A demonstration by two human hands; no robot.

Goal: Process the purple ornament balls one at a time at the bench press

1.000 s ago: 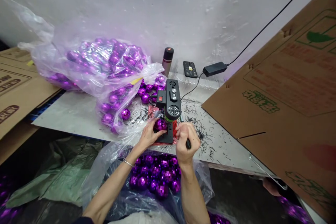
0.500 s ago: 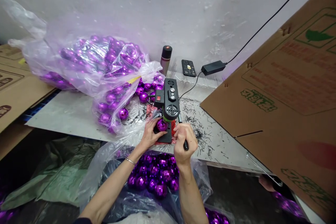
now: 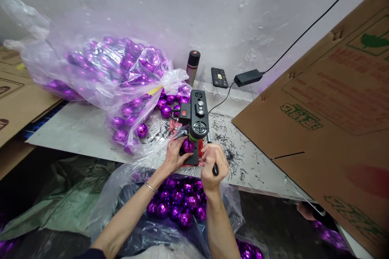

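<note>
Under the head of a small black press machine sits a shiny purple mirrored ball. My left hand has its thumb and fingers curled round the ball's left side and front, above the black base plate. On the machine's right, my right hand is wrapped round the black-gripped lever. Below the table edge, in front of me, many more purple balls lie in a clear plastic bag.
A large clear bag of purple balls leans at the back left. Short black scraps litter the white tabletop. Behind the machine stand a spray can, a phone and a black power adapter. A cardboard box slants in at right.
My view has shifted very slightly. Both hands keep the same grips on the ball and the lever, with no clear movement between them.
</note>
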